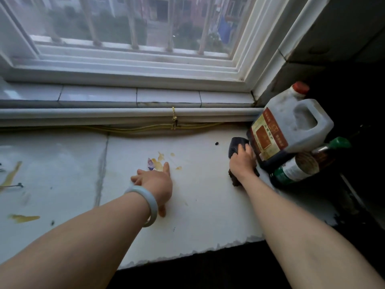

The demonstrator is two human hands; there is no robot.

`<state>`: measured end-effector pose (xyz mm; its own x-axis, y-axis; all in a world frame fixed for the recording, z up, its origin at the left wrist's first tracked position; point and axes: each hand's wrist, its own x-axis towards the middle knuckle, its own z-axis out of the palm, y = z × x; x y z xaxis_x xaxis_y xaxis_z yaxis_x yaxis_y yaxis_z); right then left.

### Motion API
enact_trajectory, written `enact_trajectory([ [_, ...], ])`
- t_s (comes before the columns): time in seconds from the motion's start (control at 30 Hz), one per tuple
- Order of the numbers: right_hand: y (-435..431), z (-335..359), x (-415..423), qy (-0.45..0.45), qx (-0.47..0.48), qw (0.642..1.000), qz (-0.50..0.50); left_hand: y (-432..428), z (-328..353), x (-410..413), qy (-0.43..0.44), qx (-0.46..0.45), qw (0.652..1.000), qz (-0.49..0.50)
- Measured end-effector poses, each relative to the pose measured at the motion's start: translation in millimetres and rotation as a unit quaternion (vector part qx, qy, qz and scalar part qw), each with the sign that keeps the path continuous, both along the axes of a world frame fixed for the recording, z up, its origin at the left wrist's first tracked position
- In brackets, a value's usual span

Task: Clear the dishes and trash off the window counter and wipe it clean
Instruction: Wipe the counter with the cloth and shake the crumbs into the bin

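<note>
our right hand grips a dark cloth, long axis toward the window, beside the jug; its red-yellow label is too blurred to read. our left hand, fingers spread, lies beside a small wrapper on the counter.

Dim, cool daylight comes only from the window. The pale table catches it with faint glare far left, while the right corner past the jug and the strip below the table edge drop to near black. Shadows are weak and soft, and the dark rag under the right hand shows almost no detail. Wide-angle bend bows the window's straight lines, the view outside is hazy, and the left hand fingertips and the left-edge smears are slightly blurred.
</note>
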<state>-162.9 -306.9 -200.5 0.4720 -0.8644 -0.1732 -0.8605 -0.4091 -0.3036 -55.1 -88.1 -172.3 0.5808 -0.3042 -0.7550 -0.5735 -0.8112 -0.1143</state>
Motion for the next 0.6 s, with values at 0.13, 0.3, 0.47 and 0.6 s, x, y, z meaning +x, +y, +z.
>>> enact_trajectory([
  [0.13, 22, 2, 23, 0.006, 0.013, 0.997, 0.073, -1, 2, -1, 0.011, -0.005, 1.000, 0.018],
  [0.3, 107, -6, 40, -0.021, 0.018, 0.979, 0.204, -2, 2, 3, 0.020, -0.009, 0.998, 0.052],
  [0.47, 141, -8, 44, -0.101, 0.071, 0.954, 0.273, -3, 9, 3, 0.025, 0.033, 0.999, 0.028],
  [0.6, 94, -10, 40, -0.186, 0.031, 0.975, 0.120, 3, 5, 4, 0.005, 0.002, 1.000, -0.014],
])
